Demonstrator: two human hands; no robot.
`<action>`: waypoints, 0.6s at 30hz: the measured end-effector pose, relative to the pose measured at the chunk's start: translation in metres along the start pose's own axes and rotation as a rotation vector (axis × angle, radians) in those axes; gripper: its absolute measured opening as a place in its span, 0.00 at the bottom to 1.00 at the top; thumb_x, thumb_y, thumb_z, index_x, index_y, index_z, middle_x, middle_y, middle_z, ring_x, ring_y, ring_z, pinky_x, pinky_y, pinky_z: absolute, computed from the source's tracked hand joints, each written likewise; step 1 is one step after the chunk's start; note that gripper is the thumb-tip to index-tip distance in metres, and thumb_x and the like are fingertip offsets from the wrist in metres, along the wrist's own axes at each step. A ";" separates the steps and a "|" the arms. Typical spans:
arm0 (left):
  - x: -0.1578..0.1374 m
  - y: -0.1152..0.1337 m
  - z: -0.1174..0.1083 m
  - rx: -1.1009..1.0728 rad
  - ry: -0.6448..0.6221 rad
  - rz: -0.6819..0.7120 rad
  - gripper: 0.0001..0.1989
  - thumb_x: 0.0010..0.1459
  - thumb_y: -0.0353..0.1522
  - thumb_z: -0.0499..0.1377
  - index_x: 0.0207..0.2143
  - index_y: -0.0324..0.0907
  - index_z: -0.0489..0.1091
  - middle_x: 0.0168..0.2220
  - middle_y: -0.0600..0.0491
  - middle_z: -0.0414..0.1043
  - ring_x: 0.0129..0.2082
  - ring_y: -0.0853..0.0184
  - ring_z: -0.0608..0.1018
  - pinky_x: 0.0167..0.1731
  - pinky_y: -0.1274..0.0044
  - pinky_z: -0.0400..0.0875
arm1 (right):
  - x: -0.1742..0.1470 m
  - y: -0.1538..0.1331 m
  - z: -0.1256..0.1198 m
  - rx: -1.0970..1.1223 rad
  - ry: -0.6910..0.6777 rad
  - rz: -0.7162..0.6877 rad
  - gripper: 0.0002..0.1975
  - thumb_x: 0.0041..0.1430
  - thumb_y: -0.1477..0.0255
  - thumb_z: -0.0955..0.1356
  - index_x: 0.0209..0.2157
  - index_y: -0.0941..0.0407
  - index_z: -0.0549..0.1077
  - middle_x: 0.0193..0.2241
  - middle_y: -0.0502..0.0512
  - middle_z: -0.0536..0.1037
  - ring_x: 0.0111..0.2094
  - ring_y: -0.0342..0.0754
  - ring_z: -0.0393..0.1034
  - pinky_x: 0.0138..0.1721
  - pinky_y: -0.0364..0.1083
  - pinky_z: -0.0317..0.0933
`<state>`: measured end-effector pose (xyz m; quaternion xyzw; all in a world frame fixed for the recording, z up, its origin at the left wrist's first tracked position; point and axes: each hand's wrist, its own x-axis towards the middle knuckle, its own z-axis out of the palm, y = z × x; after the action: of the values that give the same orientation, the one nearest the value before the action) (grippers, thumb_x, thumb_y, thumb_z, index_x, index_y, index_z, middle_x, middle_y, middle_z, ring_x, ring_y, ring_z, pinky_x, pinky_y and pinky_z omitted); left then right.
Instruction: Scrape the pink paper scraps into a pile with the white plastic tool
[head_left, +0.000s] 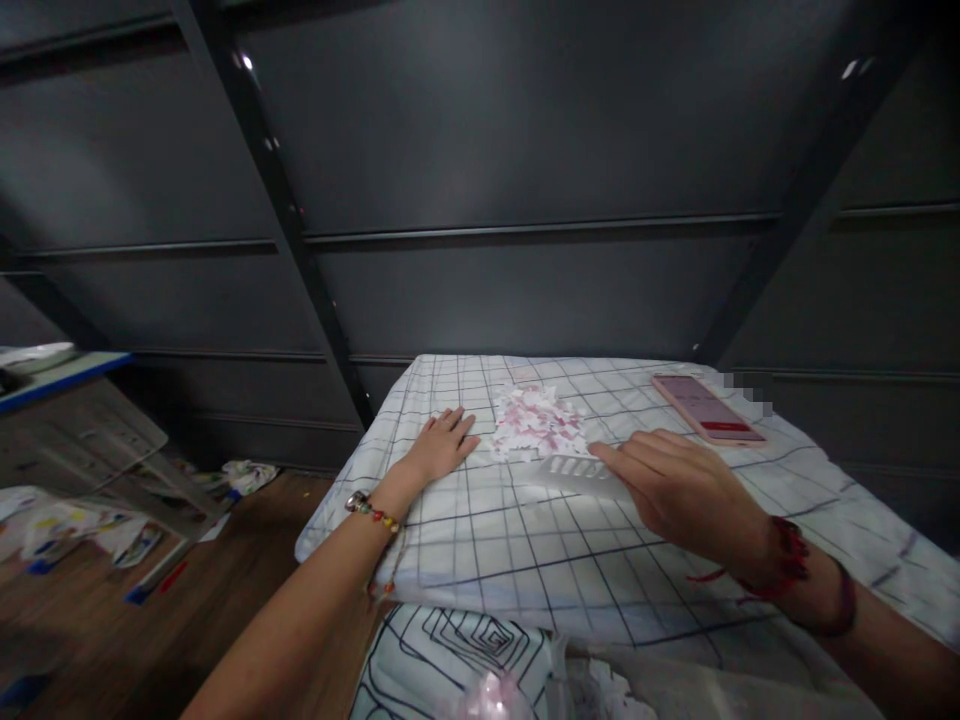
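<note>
A heap of small white and pink paper-like pieces [538, 422] lies on a white cloth with dark grid lines [517, 560]. Just left of the heap, my left hand [441, 448] rests flat on the cloth, its fingers spread and holding nothing. On the heap's near right side, my right hand [671, 485] grips the right end of a white slotted plastic piece [576, 472]. This piece stands close against the near edge of the heap. My right fingers partly hide its right end, so its full shape cannot be seen.
A pink-edged phone [709, 408] lies at the back right of the cloth. Dark panels [525, 290] rise behind. At the bottom are a clear plastic bag [667, 680] and a shiny pink object [495, 695]. A blue-edged table [97, 368] stands at left.
</note>
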<state>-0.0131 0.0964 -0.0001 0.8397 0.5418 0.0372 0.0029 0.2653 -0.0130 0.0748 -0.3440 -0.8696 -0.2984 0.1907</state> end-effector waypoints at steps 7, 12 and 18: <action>-0.034 0.002 -0.003 0.027 0.017 -0.012 0.26 0.64 0.43 0.42 0.60 0.39 0.52 0.62 0.43 0.44 0.60 0.56 0.51 0.55 0.65 0.48 | 0.004 -0.010 -0.002 -0.049 0.088 -0.025 0.15 0.50 0.84 0.58 0.36 0.62 0.71 0.21 0.52 0.70 0.25 0.44 0.60 0.31 0.44 0.51; -0.077 -0.002 -0.007 0.051 -0.001 -0.001 0.26 0.64 0.42 0.43 0.59 0.37 0.53 0.62 0.42 0.45 0.60 0.56 0.50 0.55 0.65 0.48 | 0.002 -0.023 -0.002 0.007 0.065 -0.040 0.15 0.49 0.84 0.58 0.35 0.61 0.71 0.21 0.52 0.70 0.25 0.44 0.59 0.30 0.44 0.51; -0.115 -0.008 -0.005 0.059 0.027 0.021 0.25 0.64 0.41 0.43 0.59 0.39 0.54 0.62 0.46 0.46 0.60 0.57 0.51 0.55 0.65 0.48 | 0.002 -0.037 -0.024 0.090 0.037 -0.068 0.15 0.49 0.84 0.57 0.34 0.60 0.70 0.19 0.50 0.68 0.22 0.43 0.57 0.27 0.43 0.50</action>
<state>-0.0679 -0.0047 -0.0026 0.8445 0.5337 0.0326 -0.0297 0.2409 -0.0495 0.0799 -0.2999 -0.8897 -0.2716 0.2117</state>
